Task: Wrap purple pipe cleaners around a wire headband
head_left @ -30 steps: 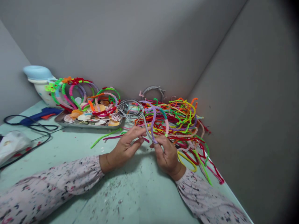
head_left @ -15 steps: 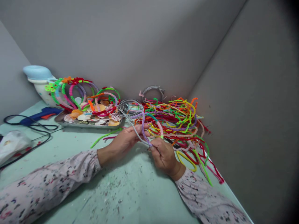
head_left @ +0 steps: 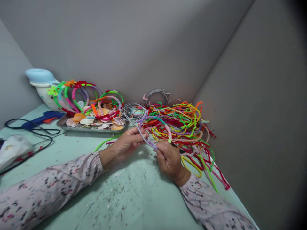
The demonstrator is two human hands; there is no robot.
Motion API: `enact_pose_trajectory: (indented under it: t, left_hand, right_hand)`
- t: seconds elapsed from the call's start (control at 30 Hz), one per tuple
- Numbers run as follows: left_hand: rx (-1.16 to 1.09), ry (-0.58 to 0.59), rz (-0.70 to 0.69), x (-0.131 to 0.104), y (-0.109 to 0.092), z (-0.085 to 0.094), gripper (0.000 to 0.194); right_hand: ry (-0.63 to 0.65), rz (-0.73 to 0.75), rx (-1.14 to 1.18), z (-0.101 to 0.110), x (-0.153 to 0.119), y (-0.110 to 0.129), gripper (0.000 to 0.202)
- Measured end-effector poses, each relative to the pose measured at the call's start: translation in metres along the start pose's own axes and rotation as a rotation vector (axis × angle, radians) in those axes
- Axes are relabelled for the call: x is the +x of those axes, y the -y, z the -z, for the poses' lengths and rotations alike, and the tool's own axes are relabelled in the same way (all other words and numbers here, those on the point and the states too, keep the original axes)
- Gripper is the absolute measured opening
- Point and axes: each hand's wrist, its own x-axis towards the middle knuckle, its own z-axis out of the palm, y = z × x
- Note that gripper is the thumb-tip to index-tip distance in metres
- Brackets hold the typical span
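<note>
A hoop of grey wire (head_left: 141, 132) partly wrapped in fuzzy stems is between my hands. Purple, teal, pink and light green stretches (head_left: 167, 128) show along its wrapped side. My left hand (head_left: 127, 143) pinches the bare wire and a purple stem on the left of the hoop. On the right, my right hand (head_left: 169, 161) is closed on the lower end of the hoop, where purple fuzz meets the wire. Right behind the hoop lies a tangled pile of colourful fuzzy stems (head_left: 182, 119).
At the back left, a metal tray (head_left: 90, 129) of seashells holds several wrapped hoops. Coiled wire (head_left: 134, 110) sits beside it. Further left are a blue glue gun (head_left: 39, 120) with a black cord, a blue-lidded container (head_left: 44, 91) and a white plastic bag (head_left: 15, 148).
The purple stem has swung from upright across the hoop to lie lower along the wire. My left hand's fingers have drawn in around it; my right hand has barely moved.
</note>
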Motion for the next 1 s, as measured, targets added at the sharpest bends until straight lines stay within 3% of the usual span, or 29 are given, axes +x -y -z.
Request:
enact_pose_trajectory:
  t: [0.1,0.17,0.33,0.53,0.67,0.77,0.87,1.0]
  left_hand:
    - [0.018,0.06,0.026,-0.001,0.001,0.0,0.011]
    - [0.059,0.073,0.013,-0.001,0.002,0.001,0.018]
    - [0.06,0.018,-0.053,0.0,0.002,0.005,0.037]
    - [0.059,-0.052,-0.039,0.0,0.004,0.006,0.027]
    - [0.33,-0.028,-0.064,-0.004,0.005,0.005,0.043]
    - [0.673,-0.049,-0.205,-0.01,0.004,0.002,0.043]
    - [0.715,-0.055,-0.358,-0.015,0.006,-0.002,0.021]
    - [0.664,0.065,-0.353,-0.016,0.011,-0.003,0.036]
  right_hand:
    - [-0.009,0.028,-0.014,0.0,0.0,0.0,0.019]
    - [-0.009,0.042,-0.028,0.0,0.0,0.0,0.02]
    - [-0.032,0.011,-0.059,0.0,0.0,-0.002,0.022]
    - [-0.124,-0.132,-0.039,-0.003,-0.002,-0.006,0.018]
    - [-0.159,-0.198,-0.035,-0.005,-0.001,-0.008,0.016]
    - [-0.162,-0.221,-0.029,-0.005,-0.001,-0.008,0.016]
    - [-0.132,-0.191,-0.028,-0.004,-0.001,-0.006,0.016]
    - [-0.072,-0.133,-0.019,-0.003,-0.001,-0.003,0.015]
